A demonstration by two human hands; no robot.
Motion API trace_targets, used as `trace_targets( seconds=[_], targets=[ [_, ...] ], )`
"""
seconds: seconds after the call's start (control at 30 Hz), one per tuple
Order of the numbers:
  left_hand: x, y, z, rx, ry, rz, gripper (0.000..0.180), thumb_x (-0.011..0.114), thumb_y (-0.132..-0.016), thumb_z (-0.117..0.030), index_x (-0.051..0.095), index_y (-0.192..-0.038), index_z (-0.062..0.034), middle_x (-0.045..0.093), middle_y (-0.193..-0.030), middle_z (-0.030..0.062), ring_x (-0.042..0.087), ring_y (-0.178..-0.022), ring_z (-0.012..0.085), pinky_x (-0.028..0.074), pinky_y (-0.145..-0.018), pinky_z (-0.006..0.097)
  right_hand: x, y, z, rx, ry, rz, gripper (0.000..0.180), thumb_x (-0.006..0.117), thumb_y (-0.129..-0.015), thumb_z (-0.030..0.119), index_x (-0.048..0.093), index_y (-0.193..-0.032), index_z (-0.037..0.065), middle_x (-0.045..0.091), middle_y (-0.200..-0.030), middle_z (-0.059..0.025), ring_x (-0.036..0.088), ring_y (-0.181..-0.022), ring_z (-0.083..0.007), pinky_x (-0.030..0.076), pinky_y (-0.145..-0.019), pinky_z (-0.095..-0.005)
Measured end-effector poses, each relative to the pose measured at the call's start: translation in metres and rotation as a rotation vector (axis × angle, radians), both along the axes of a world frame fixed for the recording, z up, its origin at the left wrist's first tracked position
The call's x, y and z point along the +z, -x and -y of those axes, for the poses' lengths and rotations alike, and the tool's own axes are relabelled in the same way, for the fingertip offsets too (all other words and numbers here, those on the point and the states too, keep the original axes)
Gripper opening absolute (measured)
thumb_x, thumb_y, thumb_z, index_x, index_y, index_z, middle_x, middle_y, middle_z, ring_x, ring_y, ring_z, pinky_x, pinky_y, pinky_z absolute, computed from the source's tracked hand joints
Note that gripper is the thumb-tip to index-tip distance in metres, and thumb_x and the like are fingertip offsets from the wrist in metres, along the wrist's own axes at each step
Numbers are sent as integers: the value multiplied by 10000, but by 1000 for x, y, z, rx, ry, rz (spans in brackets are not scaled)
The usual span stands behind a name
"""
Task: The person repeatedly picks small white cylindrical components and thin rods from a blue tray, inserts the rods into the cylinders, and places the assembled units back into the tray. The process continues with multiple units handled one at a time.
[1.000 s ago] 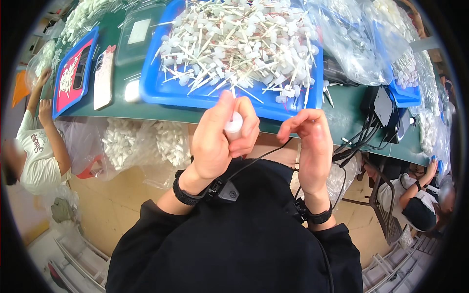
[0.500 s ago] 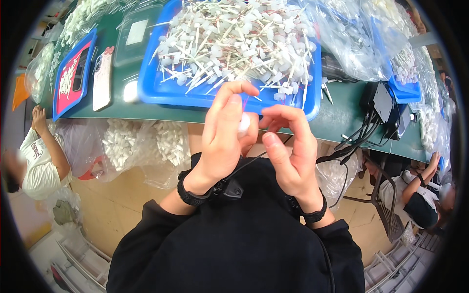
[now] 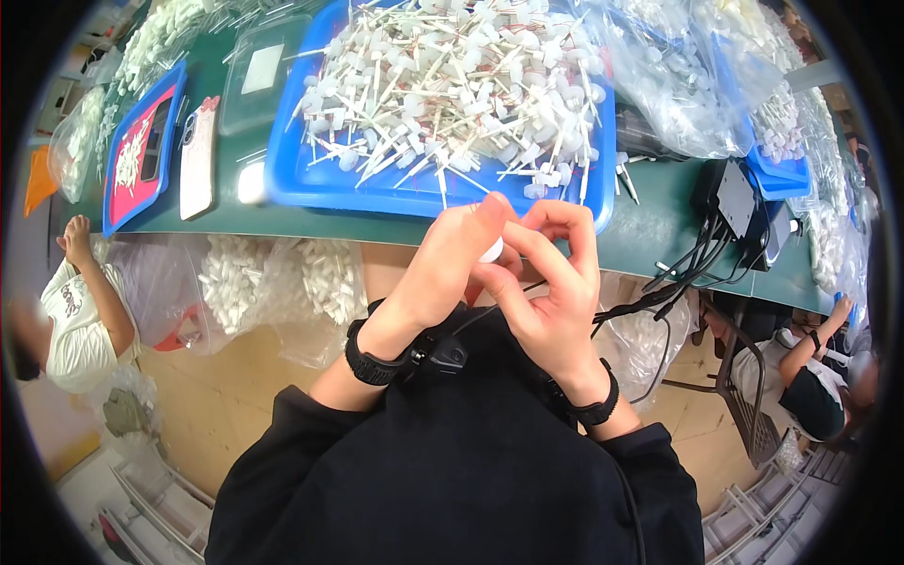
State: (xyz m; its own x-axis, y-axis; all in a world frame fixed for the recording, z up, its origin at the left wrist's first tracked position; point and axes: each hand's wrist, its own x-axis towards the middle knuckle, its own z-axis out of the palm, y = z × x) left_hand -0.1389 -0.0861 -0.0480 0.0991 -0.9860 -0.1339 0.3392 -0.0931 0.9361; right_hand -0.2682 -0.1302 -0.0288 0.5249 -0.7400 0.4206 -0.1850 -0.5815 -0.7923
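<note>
My left hand (image 3: pixel 443 268) is closed round a small white rounded plastic piece (image 3: pixel 492 250), only partly visible between the fingers. My right hand (image 3: pixel 551 278) meets it, thumb and fingers bent in against the left fingertips; whatever they pinch is hidden. Just beyond both hands is a blue tray (image 3: pixel 282 174) heaped with white plastic pieces (image 3: pixel 452 85), thin white sticks and red strings among them. One white stick (image 3: pixel 443 186) stands out over the tray's near rim, close to my left fingers; I cannot tell whether it hangs from them.
A phone (image 3: pixel 198 165) and a smaller blue tray (image 3: pixel 141 151) lie left on the green table (image 3: pixel 377 224). Clear bags (image 3: pixel 678 85), a black box (image 3: pixel 723 200) and cables are on the right. Bags of white parts (image 3: pixel 235 282) hang below the edge. People sit at both sides.
My hands have come together: the right moved left, its fingers bending in to the left fingertips. The left index finger, raised before, has lowered over the white piece.
</note>
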Motion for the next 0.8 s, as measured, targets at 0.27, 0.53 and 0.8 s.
trace_targets(
  seconds=[0.27,0.53,0.8],
  targets=[
    [8,2,-9,-15,54,0,654,240,-977,-508,490,-585,-49,452,-524,8,411,-501,94,329,-495,261,1,1,4,61,39,77,358,797,-634,115,685,-962,27,515,-975,-98,534,-833,-198,453,-730,-309],
    [18,10,-12,85,92,-107,512,340,-984,-360,428,-579,-59,408,-552,-20,329,-533,69,271,-507,262,-2,0,2,88,19,155,362,818,-623,148,688,-947,54,546,-966,-91,558,-813,-209,471,-712,-313],
    [17,10,-15,79,119,-86,496,351,-992,-353,424,-601,-57,418,-570,-23,325,-548,63,274,-506,260,-1,1,1,97,33,157,354,809,-632,135,685,-953,50,560,-990,-96,559,-822,-207,473,-710,-311]
  ],
)
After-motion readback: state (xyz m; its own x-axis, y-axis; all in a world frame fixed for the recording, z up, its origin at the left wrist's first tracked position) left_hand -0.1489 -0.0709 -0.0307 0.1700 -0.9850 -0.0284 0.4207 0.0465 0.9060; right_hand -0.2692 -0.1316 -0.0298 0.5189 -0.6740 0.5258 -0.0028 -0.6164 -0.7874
